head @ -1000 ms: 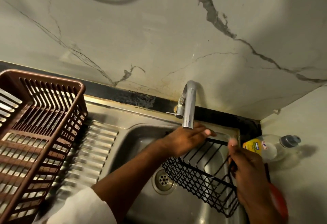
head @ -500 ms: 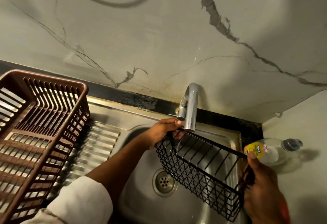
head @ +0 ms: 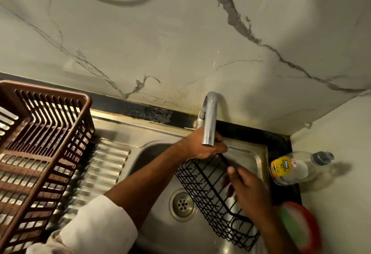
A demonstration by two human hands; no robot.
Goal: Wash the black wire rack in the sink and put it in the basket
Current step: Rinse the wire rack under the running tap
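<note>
Our left hand [head: 202, 147] fingers curled round the black wire rack [head: 208, 191] end under the tap [head: 209, 121], right hand [head: 251, 191] fingers gripping its rim, rack tilted in the steel sink [head: 156, 173], brown basket [head: 40, 153] well left of our fingers.

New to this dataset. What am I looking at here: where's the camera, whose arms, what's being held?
There is no robot here. A person wears a wide-angle camera on the head, so the single view looks forward and down at their own arms over a steel sink.

The left hand, in a white sleeve, grips the far end of a black wire rack just under the tap. The right hand is on the rack's top rim; it is blurred, so its exact grip is unclear. I can't make out running water.

On the draining board at left stands a brown plastic basket, where the rack should end up. On the counter at right lies a clear bottle, with a red and green item nearer the camera.
</note>
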